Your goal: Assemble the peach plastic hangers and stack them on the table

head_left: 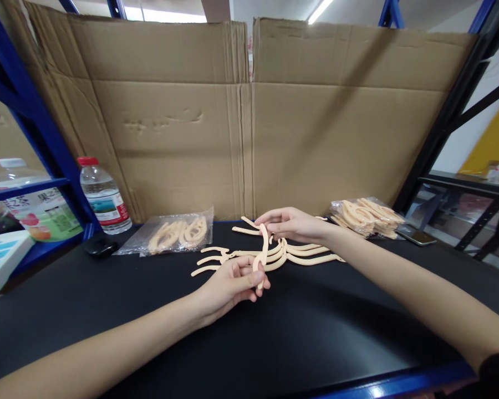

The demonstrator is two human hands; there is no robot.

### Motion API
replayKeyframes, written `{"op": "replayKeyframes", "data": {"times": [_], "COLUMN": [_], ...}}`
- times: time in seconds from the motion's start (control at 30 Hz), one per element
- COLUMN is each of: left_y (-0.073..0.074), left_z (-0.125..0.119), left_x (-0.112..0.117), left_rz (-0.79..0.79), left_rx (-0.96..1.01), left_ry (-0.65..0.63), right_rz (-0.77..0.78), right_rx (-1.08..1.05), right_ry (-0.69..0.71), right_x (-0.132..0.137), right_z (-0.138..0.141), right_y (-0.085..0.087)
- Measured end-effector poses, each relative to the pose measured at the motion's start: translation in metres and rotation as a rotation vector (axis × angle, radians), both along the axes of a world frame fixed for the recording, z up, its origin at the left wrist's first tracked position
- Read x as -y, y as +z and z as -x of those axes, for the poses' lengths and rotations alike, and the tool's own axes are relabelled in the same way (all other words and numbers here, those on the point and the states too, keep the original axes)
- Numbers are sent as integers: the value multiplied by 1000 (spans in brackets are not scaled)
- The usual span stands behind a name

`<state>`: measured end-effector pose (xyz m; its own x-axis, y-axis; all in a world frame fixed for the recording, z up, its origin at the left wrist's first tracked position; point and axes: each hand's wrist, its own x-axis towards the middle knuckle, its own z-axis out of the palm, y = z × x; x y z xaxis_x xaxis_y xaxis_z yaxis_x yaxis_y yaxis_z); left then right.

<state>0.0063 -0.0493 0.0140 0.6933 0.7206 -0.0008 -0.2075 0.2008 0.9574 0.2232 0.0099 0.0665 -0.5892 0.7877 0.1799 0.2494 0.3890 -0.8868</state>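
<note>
A beige plastic folding hanger (pixel 264 244) stands roughly upright between my hands, above the black table. My left hand (pixel 237 282) is closed, pinching its lower end between thumb and fingers. My right hand (pixel 289 226) is closed around the upper end, with the fingertips at its tip. Just behind lie several opened folding hangers (pixel 311 260) in a row, their curved arms spread left and right. My hands and the held hanger cover parts of them.
A clear bag of folded hangers (pixel 178 233) lies at the back left; several bagged hangers (pixel 366 216) are piled at the back right beside a phone (pixel 418 236). A water bottle (pixel 103 197) and a black object (pixel 101 247) stand left. Cardboard (pixel 170 138) walls the back.
</note>
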Motion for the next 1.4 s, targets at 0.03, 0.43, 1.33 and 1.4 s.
{"op": "replayKeyframes", "data": {"times": [0.03, 0.43, 1.33, 1.4], "left_y": [0, 8, -12, -12], "left_z": [0, 5, 35, 35], "left_x": [-1, -6, -4, -2], "left_rz": [-5, 27, -12, -6], "left_rx": [-1, 61, 89, 106], "left_ry": [26, 195, 318, 260], "right_rz": [-135, -449, -555, -559], "right_rx": [126, 583, 430, 424], "right_ry": [-113, -468, -394, -385], "right_x": [-5, -44, 82, 83], "right_z": [-7, -57, -53, -53], "right_y": [-3, -61, -45, -47]}}
